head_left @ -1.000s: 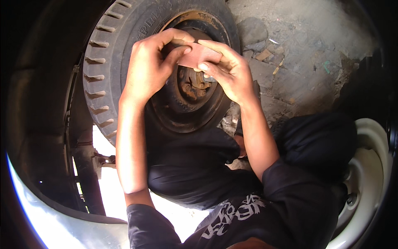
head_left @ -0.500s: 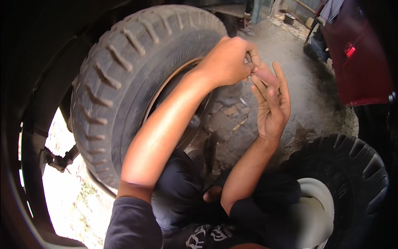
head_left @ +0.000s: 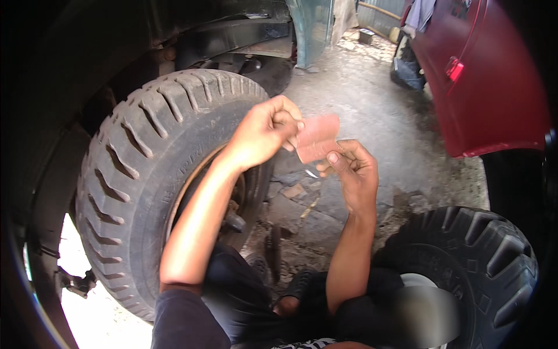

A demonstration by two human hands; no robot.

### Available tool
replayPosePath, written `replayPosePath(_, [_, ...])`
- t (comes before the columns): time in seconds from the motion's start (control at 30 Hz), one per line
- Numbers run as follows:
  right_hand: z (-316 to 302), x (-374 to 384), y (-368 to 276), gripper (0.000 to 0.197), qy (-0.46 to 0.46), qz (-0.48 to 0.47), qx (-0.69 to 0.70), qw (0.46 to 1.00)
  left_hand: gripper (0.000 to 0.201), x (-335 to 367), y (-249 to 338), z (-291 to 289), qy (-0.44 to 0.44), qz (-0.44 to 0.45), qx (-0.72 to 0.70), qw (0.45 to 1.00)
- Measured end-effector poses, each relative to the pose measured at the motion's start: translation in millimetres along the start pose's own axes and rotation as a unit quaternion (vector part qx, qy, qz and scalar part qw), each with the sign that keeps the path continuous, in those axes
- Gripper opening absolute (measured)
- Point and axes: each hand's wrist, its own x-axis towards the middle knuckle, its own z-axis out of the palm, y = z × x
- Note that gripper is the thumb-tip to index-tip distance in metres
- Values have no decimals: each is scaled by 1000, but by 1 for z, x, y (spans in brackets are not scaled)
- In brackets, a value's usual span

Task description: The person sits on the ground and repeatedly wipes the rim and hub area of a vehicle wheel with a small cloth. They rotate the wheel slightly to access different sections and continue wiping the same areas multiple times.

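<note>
Reddish sheet gripped at 2 points

The floor lies before you. At its left edge is a treaded tyre; at its upper right corner, a red vehicle panel; at its lower right corner, a black tyre. Your left hand pinches the sheet's left edge between thumb and fingers; your right hand pinches its lower right corner. The sheet is off the floor, between your hands.
</note>
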Motion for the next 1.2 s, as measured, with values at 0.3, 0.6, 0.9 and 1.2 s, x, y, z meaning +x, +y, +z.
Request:
replayPosePath(0.3, [9, 19, 32, 59, -118, -29, 135, 983, 13, -35, 24, 16, 112, 30, 160, 980])
replayPosePath(0.6, [33, 10, 43, 51, -143, -29, 90, 985, 17, -89, 9, 37, 268, 6, 120, 956])
replayPosePath(0.9, [22, 8, 50, 27, -125, -18, 168, 978, 22, -96, 8, 37, 204, 62, 293, 932])
replayPosePath(1.2, [13, 11, 50, 23, -157, -32, 147, 976, 24, -97, 13, 45, 127, 46, 376, 917])
